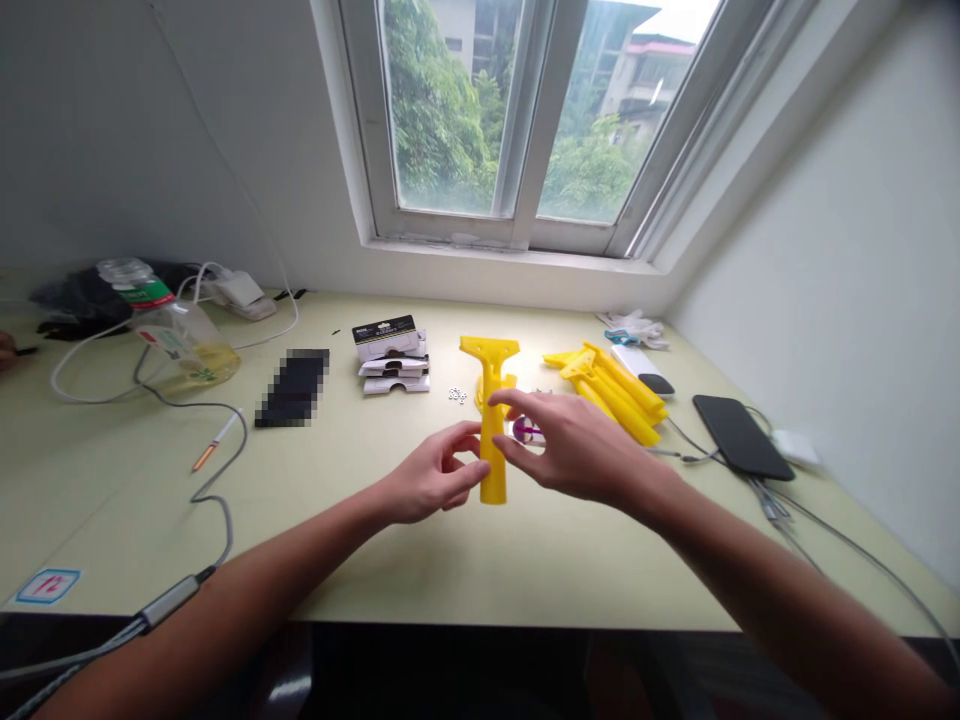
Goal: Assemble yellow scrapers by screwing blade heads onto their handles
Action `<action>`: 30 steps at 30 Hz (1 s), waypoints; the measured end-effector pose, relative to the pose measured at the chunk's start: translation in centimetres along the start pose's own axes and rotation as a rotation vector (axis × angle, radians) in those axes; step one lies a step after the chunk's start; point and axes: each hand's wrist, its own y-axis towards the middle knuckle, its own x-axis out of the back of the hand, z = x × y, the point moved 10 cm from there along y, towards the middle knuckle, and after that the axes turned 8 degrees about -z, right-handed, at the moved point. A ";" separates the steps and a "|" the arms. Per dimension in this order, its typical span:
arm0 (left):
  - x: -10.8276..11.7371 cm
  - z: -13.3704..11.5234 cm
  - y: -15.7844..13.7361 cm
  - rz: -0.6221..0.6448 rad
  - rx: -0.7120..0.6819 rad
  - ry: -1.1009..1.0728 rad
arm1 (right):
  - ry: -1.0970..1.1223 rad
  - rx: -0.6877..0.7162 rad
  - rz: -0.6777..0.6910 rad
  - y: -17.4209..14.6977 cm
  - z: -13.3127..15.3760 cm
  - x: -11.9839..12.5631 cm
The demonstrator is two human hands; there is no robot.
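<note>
A yellow plastic scraper handle (493, 475) with a wide T-shaped head stands upright above the desk. My left hand (439, 470) grips its lower part between thumb and fingers. My right hand (577, 440) is at its right side, thumb and index finger apart, the fingertips at the handle's edge. Several small metal screws (457, 395) lie just left of the handle. Small yellow pieces (510, 383) sit behind it, partly hidden. A round purple-and-white item (527, 430) is partly covered by my right hand. More yellow scraper handles (615, 395) are piled to the right.
Stacked black-and-white boxes (394, 360) stand behind my left hand; a pixelated dark rectangle (294, 388) lies left of them. A bottle (176, 335) leans among cables at far left. A black phone (742, 437), a charger (796, 448) and cables lie right. A window (525, 120) is behind the desk.
</note>
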 end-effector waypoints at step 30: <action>1.8 -2.0 0.0 -0.116 -0.316 0.619 | -0.333 -0.747 0.171 -5.8 -28.4 2.0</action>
